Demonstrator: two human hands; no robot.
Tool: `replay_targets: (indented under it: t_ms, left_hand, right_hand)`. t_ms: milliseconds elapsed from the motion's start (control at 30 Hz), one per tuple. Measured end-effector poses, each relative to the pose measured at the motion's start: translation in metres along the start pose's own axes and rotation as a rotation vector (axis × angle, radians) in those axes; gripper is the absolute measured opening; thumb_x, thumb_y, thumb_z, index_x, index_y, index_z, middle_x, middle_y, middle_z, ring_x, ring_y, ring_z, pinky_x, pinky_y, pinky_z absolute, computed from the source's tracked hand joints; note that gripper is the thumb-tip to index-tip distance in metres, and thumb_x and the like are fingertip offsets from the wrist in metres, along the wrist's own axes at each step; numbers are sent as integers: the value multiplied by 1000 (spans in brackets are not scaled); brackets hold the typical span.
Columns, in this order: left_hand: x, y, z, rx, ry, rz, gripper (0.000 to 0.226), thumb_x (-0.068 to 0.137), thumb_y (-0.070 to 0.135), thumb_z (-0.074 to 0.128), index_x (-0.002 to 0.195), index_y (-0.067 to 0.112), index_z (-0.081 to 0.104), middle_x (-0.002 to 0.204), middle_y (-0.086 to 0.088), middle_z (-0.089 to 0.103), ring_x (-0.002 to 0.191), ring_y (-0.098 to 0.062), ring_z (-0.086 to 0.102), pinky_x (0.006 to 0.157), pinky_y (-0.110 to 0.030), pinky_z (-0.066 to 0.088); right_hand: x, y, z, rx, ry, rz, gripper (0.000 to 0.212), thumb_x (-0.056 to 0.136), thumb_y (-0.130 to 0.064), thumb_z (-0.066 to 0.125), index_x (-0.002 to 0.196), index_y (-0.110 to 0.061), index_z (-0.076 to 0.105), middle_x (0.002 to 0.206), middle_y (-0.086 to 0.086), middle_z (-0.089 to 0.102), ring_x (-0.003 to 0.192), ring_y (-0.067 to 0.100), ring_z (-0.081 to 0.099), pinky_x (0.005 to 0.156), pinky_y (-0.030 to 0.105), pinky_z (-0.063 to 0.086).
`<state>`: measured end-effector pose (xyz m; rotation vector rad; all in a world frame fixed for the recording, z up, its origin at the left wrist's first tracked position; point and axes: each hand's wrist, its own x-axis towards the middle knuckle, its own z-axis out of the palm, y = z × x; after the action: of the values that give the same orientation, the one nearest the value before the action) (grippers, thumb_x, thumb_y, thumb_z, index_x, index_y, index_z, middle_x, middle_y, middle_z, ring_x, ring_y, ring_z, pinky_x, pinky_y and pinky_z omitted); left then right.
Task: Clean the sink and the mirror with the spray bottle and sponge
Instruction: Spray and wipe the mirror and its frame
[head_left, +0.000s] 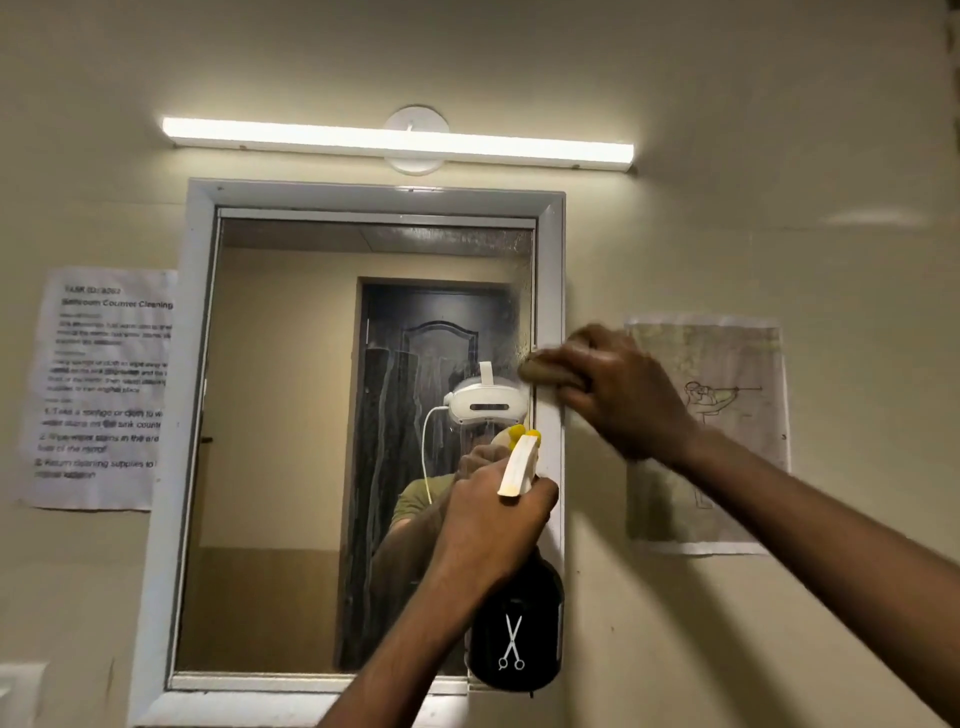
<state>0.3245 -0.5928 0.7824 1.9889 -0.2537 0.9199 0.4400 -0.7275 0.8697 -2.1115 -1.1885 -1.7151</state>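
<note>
Nearest, at five o'clock, the left hand grips the spray bottle; beyond, at three o'clock, the right hand presses the sponge on the mirror — streaks remain, wiping seems midway; sink unseen.

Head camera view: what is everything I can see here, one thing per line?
mirror: one, white frame, on the wall, wet streaks on its right part
sponge: one, tan, at the mirror's right edge
spray bottle: one, black with a white scissors mark, cream and yellow head, in front of the mirror's lower right
tube light: one, white, lit, above the mirror
instruction sheet: one, white with black print, left of the mirror
drawing sheet: one, pale, line sketch, right of the mirror
wall: beige
left hand: grips the spray bottle's neck
right hand: holds the sponge
</note>
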Motion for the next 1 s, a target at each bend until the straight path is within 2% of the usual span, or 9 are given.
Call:
replay_targets:
  t_ms: [100, 200, 300, 433, 533, 667, 767, 900, 1000]
  left_hand:
    - [-3, 0, 1, 2, -3, -8, 28, 72, 40, 44, 75, 15, 57, 81, -15, 70, 80, -32, 66, 76, -49, 54]
    - [-7, 1, 4, -17, 24, -9, 38, 74, 36, 47, 79, 1, 62, 77, -17, 71, 76, -32, 67, 73, -49, 55]
    - [-10, 0, 7, -4, 45, -16, 29, 85, 24, 54, 78, -2, 65, 74, -17, 71, 75, -32, 67, 71, -47, 54]
    - [-12, 0, 13, 35, -7, -1, 40, 73, 37, 46, 79, 2, 65, 76, -13, 71, 77, -28, 66, 73, -44, 53]
    - [-16, -5, 17, 1, -2, -27, 40, 71, 38, 45, 82, 4, 64, 79, -12, 71, 80, -28, 67, 75, -47, 54]
    - [-23, -12, 18, -59, 53, -61, 29, 76, 33, 52, 78, 7, 64, 82, -13, 70, 81, -29, 68, 78, -49, 53]
    - [-31, -17, 17, -93, 70, -59, 27, 71, 33, 49, 75, 10, 62, 82, -16, 70, 80, -33, 66, 74, -50, 53]
    - [-40, -23, 19, -30, 91, -29, 33, 70, 33, 47, 71, 3, 62, 70, -14, 69, 71, -33, 64, 66, -50, 52]
    - [-46, -27, 21, -9, 64, -23, 35, 72, 34, 46, 76, 4, 64, 71, -13, 68, 70, -31, 63, 69, -50, 52]
  right_hand:
    - [49, 10, -7, 1, 123, 108, 33, 86, -28, 63, 119, -26, 63, 108, 9, 58, 94, 31, 54, 74, 35, 45]
    - [69, 14, -7, 11, 165, 157, 32, 87, -28, 61, 119, -25, 64, 110, 10, 58, 96, 31, 53, 77, 34, 42]
    - [41, 6, 1, 24, 158, 148, 34, 86, -26, 62, 119, -23, 63, 110, 11, 56, 94, 30, 52, 74, 35, 45]
    - [-16, -10, 12, 46, 64, 88, 39, 81, -31, 56, 119, -27, 64, 107, 9, 57, 91, 28, 54, 68, 29, 43]
    - [-12, -5, 5, 16, 8, 47, 39, 83, -28, 62, 122, -28, 62, 108, 9, 57, 94, 28, 54, 67, 34, 48]
    - [18, -2, 2, -8, 101, 125, 35, 85, -24, 65, 120, -26, 64, 110, 10, 57, 96, 28, 52, 70, 30, 42]
    - [-8, -15, 17, 16, 129, 151, 34, 84, -26, 66, 118, -23, 63, 107, 10, 56, 92, 27, 53, 67, 34, 49]
    - [-87, -35, 36, 57, 20, 66, 42, 79, -34, 52, 118, -27, 64, 102, 5, 55, 88, 23, 51, 64, 31, 50]
    - [-105, -39, 34, 75, -90, 24, 43, 78, -39, 50, 117, -29, 65, 100, 3, 58, 86, 23, 54, 61, 31, 50]
